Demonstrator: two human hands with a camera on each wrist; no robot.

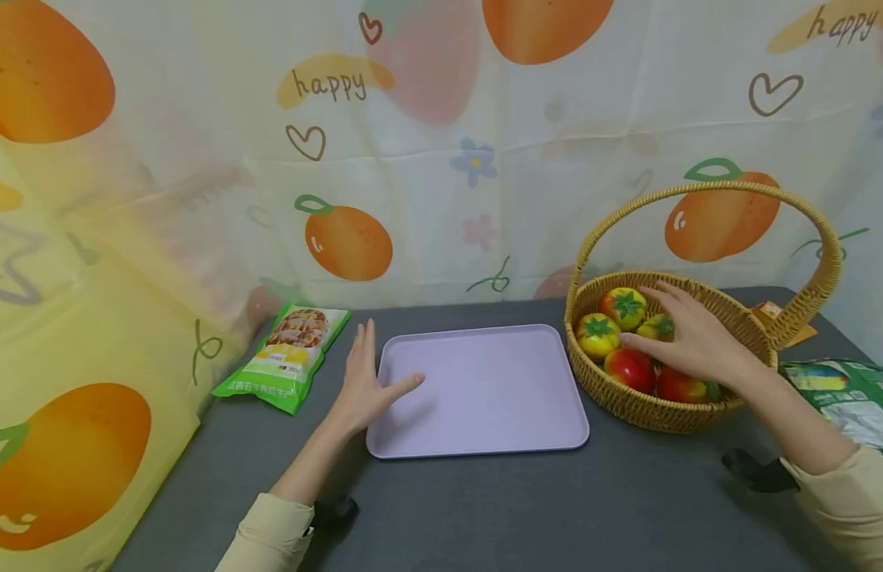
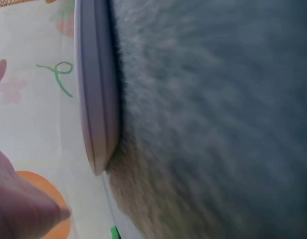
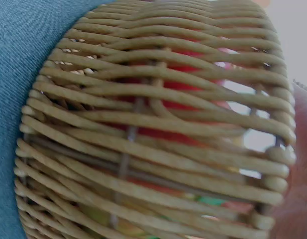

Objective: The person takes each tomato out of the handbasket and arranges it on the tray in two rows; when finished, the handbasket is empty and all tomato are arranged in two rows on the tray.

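Observation:
My left hand point(image 1: 365, 389) is spread over the left edge of a pale lilac tray point(image 1: 480, 389), fingers straight and holding nothing. In the left wrist view the tray's rim point(image 2: 96, 84) stands close to the fingers point(image 2: 29, 206). My right hand point(image 1: 695, 338) reaches into a wicker basket point(image 1: 670, 417), thumb and fingers spread around a yellow-red fruit with a green leafy top point(image 1: 656, 327); contact is unclear. Beside it lie two similar fruits point(image 1: 598, 337) and two redder ones point(image 1: 630, 369). Basket weave point(image 3: 158, 114) hides most of that hand in the right wrist view.
A green and white food packet point(image 1: 287, 357) lies left of the tray. The basket's tall handle point(image 1: 713, 187) arches over the right side. A green packet point(image 1: 845, 397) and an orange packet point(image 1: 795, 330) lie right of the basket. A fruit-print cloth point(image 1: 427, 199) hangs behind the grey table.

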